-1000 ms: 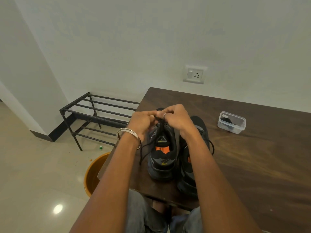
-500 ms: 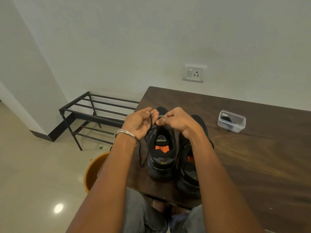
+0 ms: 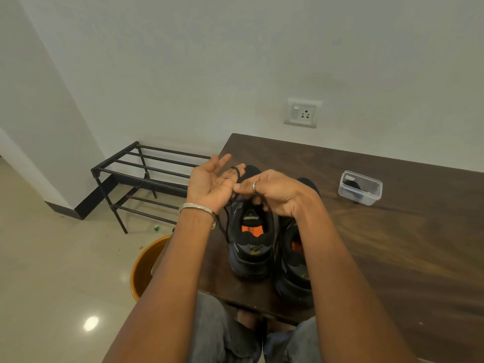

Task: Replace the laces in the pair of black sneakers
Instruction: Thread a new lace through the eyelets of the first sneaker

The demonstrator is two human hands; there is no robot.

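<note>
Here right hand (image 3: pixel 272 191) pinches lace (image 3: pixel 237 172) looped over left hand (image 3: pixel 212 182).

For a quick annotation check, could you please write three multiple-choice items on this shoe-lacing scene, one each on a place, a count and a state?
1. Where does the clear plastic container stand?
A. on the metal rack
B. on the wooden table, right of the sneakers
C. in the orange bucket

2. How many black sneakers are on the table?
A. one
B. two
C. three

3. What is the left hand doing?
A. lying flat on the table
B. gripping the container
C. raised palm-up, with the black lace looped over a finger

Answers:
1 B, the container sits on the wooden table, apart from the shoes.
2 B, a left sneaker and a right sneaker stand side by side.
3 C, the black lace crosses a finger of the opened hand, while the right hand pinches it.
</note>
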